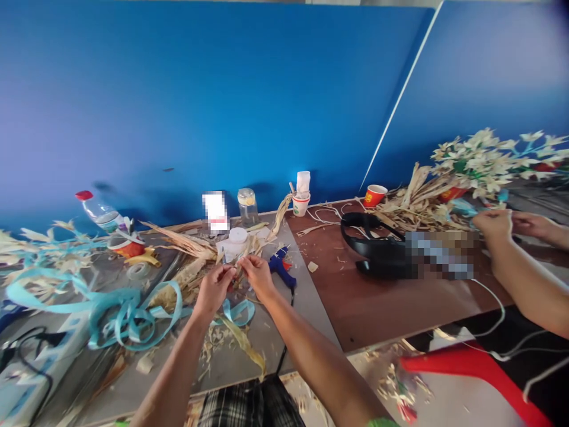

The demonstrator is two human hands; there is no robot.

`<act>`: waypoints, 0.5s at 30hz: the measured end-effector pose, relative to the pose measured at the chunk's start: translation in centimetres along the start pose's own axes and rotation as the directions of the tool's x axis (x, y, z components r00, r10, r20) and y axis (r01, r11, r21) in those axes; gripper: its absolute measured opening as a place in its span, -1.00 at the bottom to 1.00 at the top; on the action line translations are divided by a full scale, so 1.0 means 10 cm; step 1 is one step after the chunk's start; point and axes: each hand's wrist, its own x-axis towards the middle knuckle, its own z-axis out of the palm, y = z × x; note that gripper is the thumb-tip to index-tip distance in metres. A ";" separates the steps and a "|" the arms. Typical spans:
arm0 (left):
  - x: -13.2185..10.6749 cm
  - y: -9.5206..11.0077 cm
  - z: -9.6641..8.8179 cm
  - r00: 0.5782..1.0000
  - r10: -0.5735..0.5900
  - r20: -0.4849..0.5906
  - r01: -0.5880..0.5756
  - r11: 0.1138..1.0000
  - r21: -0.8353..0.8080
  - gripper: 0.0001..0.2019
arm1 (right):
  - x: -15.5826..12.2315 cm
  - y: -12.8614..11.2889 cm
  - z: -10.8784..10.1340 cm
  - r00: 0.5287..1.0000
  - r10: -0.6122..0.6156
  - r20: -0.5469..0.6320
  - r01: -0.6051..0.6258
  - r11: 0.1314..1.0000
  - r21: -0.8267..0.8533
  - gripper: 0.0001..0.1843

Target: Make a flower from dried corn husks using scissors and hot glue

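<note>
Over the grey table, my left hand [217, 289] and my right hand [258, 275] come close together, fingertips pinched. A small pale bit shows between the fingers, too small to name. Dry corn husk strips [189, 244] lie just behind and left of my hands. To the right of my right hand rests a blue glue gun [281, 268], its cord running toward the table's front edge. Light-blue ribbon [127, 317] lies in loose loops at the left. A yellowish husk strip [244, 344] and scraps are scattered below my hands.
A red-capped bottle [100, 210] leans at the back left. A clear jar [248, 207] and a white cup [301, 204] stand by the blue partition [249, 107]. On the brown table are a black headset [377, 249] and a red cup [374, 196]. Another person's hands [495, 228] are at right.
</note>
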 end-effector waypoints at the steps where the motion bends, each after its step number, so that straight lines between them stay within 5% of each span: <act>1: 0.00 0.01 0.01 1.000 -0.001 0.015 0.002 1.000 -0.021 -0.68 | 0.00 0.01 -0.01 1.000 -0.015 -0.011 0.014 0.999 -0.029 -0.64; 9: 0.01 -0.06 0.03 0.997 -0.078 0.014 0.080 0.987 -0.139 -0.71 | -0.04 -0.08 -0.01 0.998 -0.056 -0.013 0.055 0.997 -0.062 -0.65; 12: 0.04 -0.19 0.00 0.988 -0.107 -0.115 0.075 0.965 -0.252 -0.71 | -0.01 -0.14 -0.06 0.997 -0.036 -0.069 0.037 0.999 0.012 -0.68; 15: 0.09 -0.32 -0.06 0.931 -0.151 -0.332 0.024 0.934 -0.356 -0.70 | 0.04 -0.14 -0.15 0.978 -0.080 -0.194 0.081 0.997 -0.002 -0.66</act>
